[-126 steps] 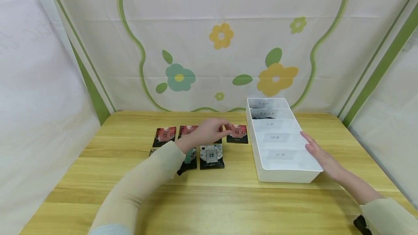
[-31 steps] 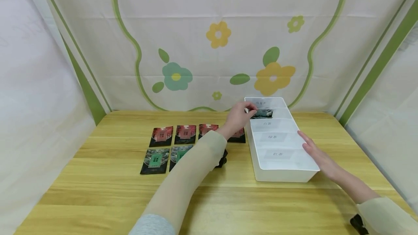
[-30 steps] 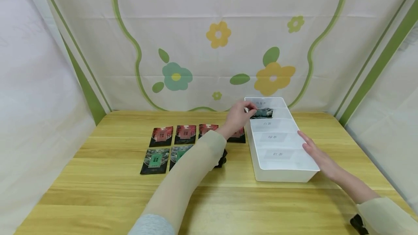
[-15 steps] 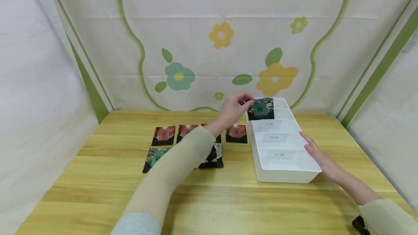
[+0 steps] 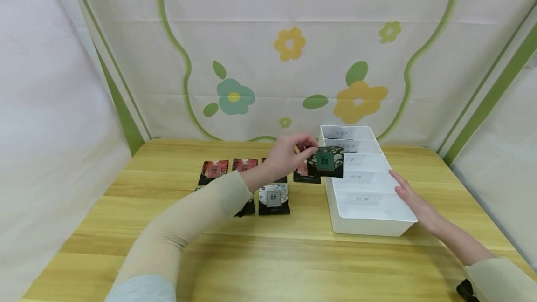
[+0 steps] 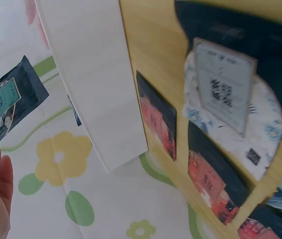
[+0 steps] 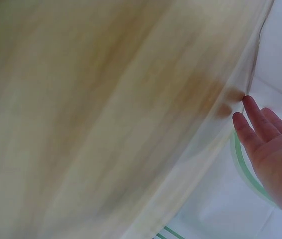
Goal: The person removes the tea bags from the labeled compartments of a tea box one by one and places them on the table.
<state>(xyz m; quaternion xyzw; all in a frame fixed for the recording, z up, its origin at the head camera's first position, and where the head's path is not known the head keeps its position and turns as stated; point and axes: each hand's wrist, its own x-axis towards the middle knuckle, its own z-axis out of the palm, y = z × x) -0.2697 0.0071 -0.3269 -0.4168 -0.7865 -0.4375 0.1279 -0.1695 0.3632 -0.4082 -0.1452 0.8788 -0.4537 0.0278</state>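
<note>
My left hand (image 5: pixel 285 157) pinches a dark tea sachet (image 5: pixel 325 161) with a green label by its left edge, thumb against fingers. The sachet hangs in front of the left rim of a white divided box (image 5: pixel 369 226), partly covering a red-labelled sachet behind it. In the left wrist view, the sachet (image 6: pixel 11 99) is held up beside the box's white wall (image 6: pixel 88 74). My right hand (image 5: pixel 419 206) rests its extended fingertips on the box's right side. The right wrist view shows that hand (image 7: pixel 275 159) with fingers nearly straight. Dark sachet edges peek from the box's rear compartments.
Several red-labelled sachets (image 5: pixel 214 170) lie in a back row on the wooden table (image 5: pixel 293 260). A white-patterned sachet (image 5: pixel 274 198) lies in the front row; my left sleeve (image 5: pixel 197 213) hides part of it. A flowered cloth (image 5: pixel 251 59) hangs behind the table.
My left hand has lifted the green-labelled tea sachet from the second compartment from the back, then brought it nearer me and lower, over the left rim. The right hand stays at the box's side.
</note>
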